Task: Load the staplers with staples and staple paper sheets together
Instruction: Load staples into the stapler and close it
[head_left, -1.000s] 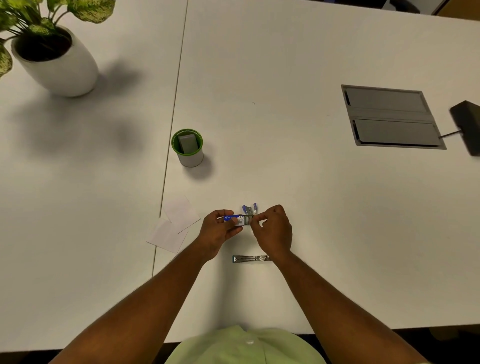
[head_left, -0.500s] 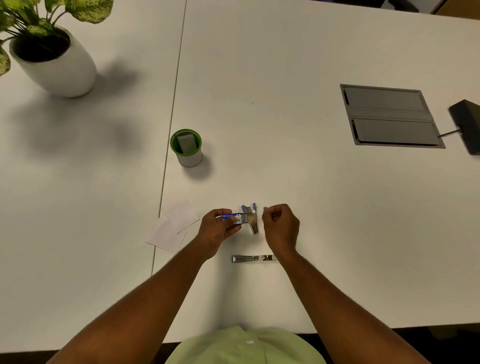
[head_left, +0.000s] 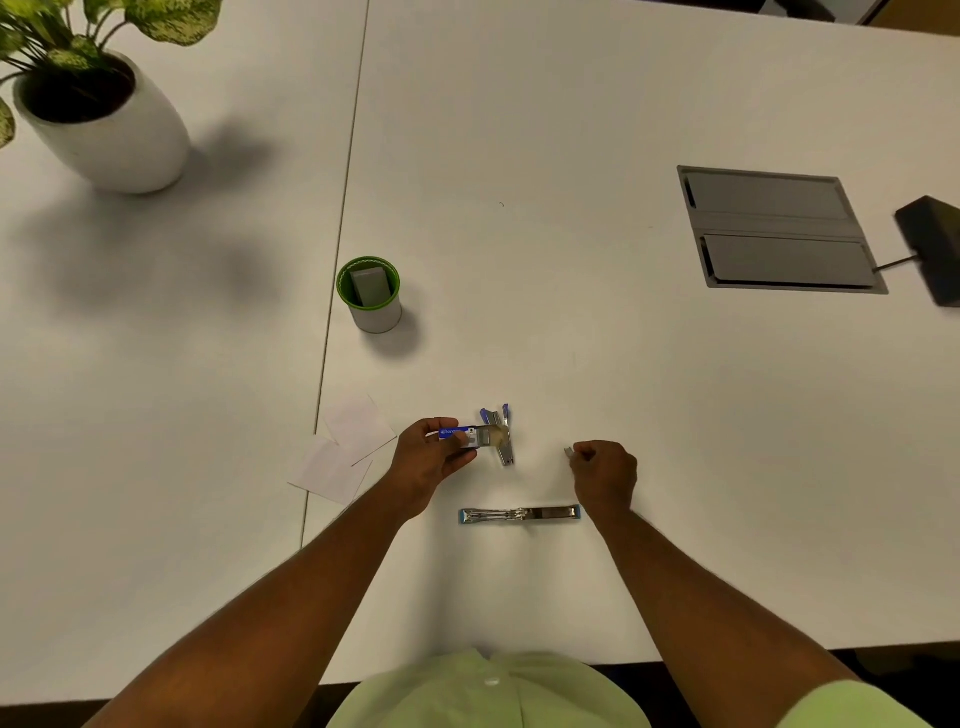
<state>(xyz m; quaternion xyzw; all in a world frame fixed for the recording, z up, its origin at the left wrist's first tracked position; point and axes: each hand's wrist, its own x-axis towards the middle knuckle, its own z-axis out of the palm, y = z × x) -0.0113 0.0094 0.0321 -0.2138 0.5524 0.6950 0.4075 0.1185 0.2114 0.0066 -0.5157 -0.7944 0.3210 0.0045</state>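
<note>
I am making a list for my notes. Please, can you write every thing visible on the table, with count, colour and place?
Blue-and-silver metal stapler: 1, opened, held at centre.
Opened silver stapler with blue ends: 1, flat, near edge.
Small silver staple strip: 1, pinched.
White paper sheets: 2, overlapping, left.
Green-rimmed white cup: 1, holds grey block.
White plant pot: 1, far left.
Grey cable hatch: 1, right.
Left hand: grips stapler.
Right hand: pinches strip.
</note>
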